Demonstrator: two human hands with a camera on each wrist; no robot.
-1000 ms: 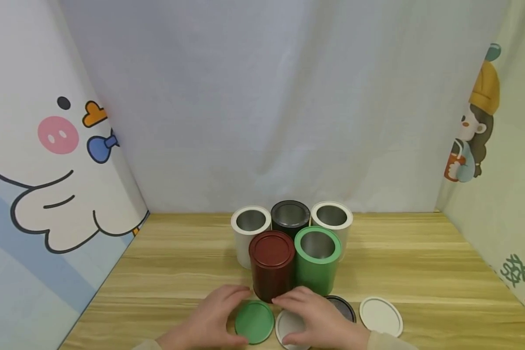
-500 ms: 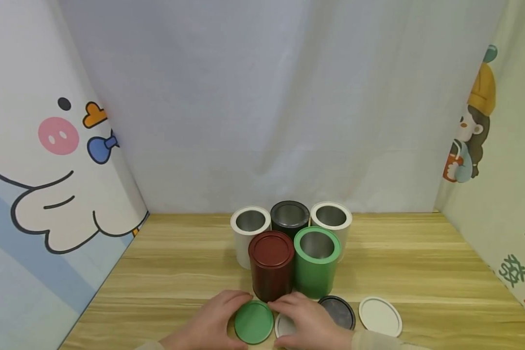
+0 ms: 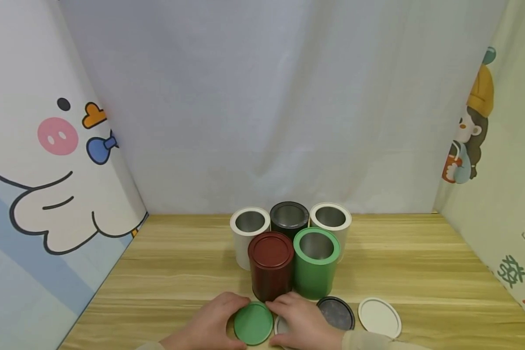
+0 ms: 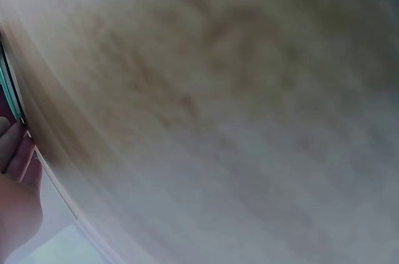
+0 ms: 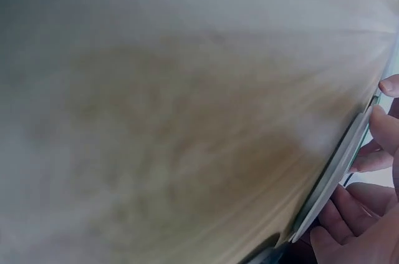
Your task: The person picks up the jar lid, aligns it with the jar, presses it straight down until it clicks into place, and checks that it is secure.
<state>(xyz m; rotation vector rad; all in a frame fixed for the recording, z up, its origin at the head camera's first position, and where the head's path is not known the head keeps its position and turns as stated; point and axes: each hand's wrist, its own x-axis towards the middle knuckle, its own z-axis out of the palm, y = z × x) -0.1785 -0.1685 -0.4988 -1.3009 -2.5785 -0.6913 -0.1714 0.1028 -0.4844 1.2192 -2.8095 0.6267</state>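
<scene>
Green lid: was laid flat on the wooden table, at 6 o'clock of the dark red tin.
Left hand: was curled round the green lid's 9 o'clock edge, fingers bent over the rim.
Right hand: was set at the lid's 3 o'clock edge, fingertips on its rim; grip cannot be told for certain. A white lid was mostly hidden under it.
Dark red tin: was seen capped, front row, touching the green tin at its 3 o'clock.
Green tin: was seen uncapped, bare metal inside.
Back row: white tin, black tin, second white tin, all uncapped.
Loose lids: black lid and second white lid were laid at 3 o'clock of the right hand.
Writing: none was legible on tins or lids; partial characters on the right wall panel could not be read.
Wrist views: were blurred; only wood grain and fingertips on a lid rim were made out.
</scene>
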